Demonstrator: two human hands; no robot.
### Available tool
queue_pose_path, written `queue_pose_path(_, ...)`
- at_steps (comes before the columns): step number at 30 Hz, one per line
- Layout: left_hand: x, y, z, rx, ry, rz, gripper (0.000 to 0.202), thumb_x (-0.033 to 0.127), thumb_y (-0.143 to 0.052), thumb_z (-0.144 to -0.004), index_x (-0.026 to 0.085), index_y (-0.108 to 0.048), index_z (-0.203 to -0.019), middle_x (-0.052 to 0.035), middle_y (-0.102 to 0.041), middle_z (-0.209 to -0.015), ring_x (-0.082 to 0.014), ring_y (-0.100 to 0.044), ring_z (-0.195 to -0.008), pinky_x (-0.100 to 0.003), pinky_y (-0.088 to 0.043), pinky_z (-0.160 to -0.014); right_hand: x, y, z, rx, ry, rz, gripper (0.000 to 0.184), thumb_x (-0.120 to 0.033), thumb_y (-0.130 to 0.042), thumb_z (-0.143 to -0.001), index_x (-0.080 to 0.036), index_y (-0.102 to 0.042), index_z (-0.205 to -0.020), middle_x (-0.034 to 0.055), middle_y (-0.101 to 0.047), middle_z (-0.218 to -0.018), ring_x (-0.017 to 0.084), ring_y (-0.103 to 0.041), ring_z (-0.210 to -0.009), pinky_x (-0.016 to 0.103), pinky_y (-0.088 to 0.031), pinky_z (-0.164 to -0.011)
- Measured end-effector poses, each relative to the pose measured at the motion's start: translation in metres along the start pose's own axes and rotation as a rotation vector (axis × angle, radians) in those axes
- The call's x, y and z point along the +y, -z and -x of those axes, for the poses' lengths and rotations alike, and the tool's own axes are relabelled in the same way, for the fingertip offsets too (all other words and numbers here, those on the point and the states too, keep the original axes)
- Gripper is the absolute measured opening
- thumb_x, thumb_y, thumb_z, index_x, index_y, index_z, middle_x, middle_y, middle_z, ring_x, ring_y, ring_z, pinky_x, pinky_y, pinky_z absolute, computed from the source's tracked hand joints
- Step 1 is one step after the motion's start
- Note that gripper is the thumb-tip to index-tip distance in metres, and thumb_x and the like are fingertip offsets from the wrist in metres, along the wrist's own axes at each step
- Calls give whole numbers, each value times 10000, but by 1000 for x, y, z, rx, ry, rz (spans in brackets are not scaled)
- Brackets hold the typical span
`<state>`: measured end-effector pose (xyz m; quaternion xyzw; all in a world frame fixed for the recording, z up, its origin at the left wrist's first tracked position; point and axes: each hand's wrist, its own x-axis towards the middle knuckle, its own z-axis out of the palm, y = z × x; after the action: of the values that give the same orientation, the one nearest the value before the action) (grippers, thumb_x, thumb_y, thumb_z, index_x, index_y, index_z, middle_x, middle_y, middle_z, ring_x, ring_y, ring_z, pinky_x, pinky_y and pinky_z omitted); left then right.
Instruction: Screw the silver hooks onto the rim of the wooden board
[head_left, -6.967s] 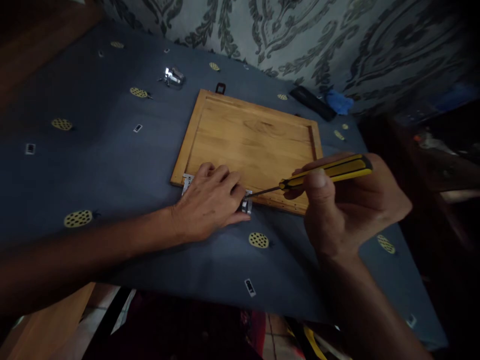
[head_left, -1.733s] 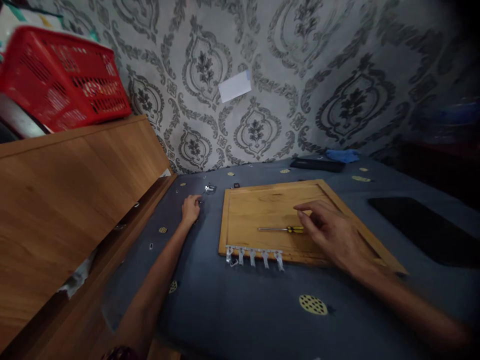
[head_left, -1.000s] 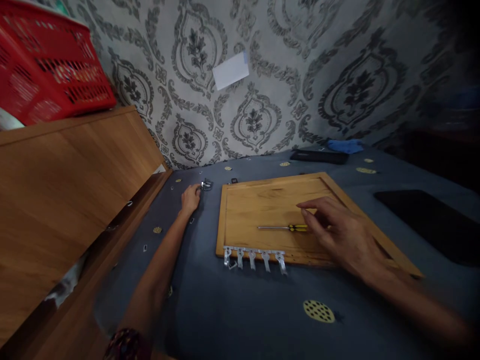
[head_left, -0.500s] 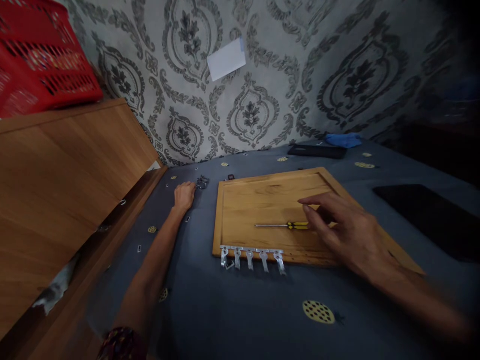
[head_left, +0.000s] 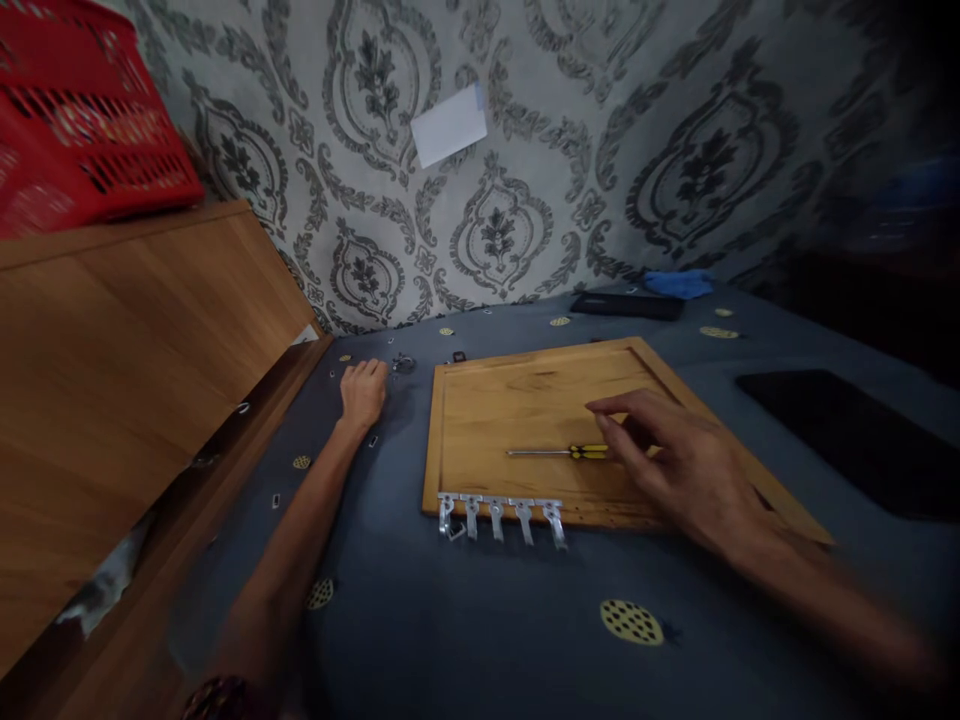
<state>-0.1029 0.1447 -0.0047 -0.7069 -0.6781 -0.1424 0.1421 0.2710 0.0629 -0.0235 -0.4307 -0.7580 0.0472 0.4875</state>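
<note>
My left hand rests on the dark cloth with its fingers curled in. What they hold, if anything, is hidden. Just to its right lies a small cluster of metal pieces. Over the wooden board hovers my right hand, thumb and forefinger pinched together; anything between the tips is too small to make out. Under that hand, a screwdriver with a yellow and black handle lies on the board, its handle end partly hidden. A silver strip of metal hooks sits along the board's near edge.
A wooden cabinet stands on the left with a red basket on top. Dark flat objects lie on the cloth: a large one at right and a narrower one behind the board, near a blue cloth.
The view has shifted slightly. My left hand has drawn a little left of the metal pieces, whose cluster looks smaller. My right hand keeps its pinch over the board.
</note>
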Motion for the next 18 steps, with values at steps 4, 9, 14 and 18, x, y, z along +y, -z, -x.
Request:
queue_pose_path(4, 34, 22, 26, -12, -131, 204, 197, 214, -494, -1009, 181, -687, -999, -81, -691, -1029, -196, -636, -1020, -345, -498, -935, -7, 1, 2, -92, 88, -60, 176, -284, -507, -968, -209, -649, -1042, 44, -677, -856, 157, -648, -638, 292, -532, -584)
queue_pose_path(9, 84, 58, 69, -142, -396, 495, 131, 209, -576, -962, 212, -696, -908, -12, -695, -876, -152, -649, -841, -250, -482, -775, -25, 0, 5, -234, 251, -96, 288, -244, -488, -993, -223, -608, -1254, 76, -671, -1058, 137, -674, -707, 258, -558, -593)
queue_pose_path(14, 107, 74, 91, -213, -464, 698, 129, 198, -586, -945, 208, -687, -866, -5, -695, -841, -150, -646, -820, -254, -469, -761, -31, -5, 10, -332, 320, -105, 286, -231, -452, -1009, -235, -644, -1221, 64, -676, -988, 172, -708, -784, 296, -584, -646)
queue_pose_path(18, 107, 65, 95, -257, -371, 862, 126, 245, -601, -915, 183, -673, -832, -8, -703, -797, -144, -646, -759, -234, -472, -681, -31, -7, 13, -365, 315, -138, 283, -214, -431, -1010, -211, -681, -1142, 62, -683, -932, 180, -702, -778, 313, -579, -671)
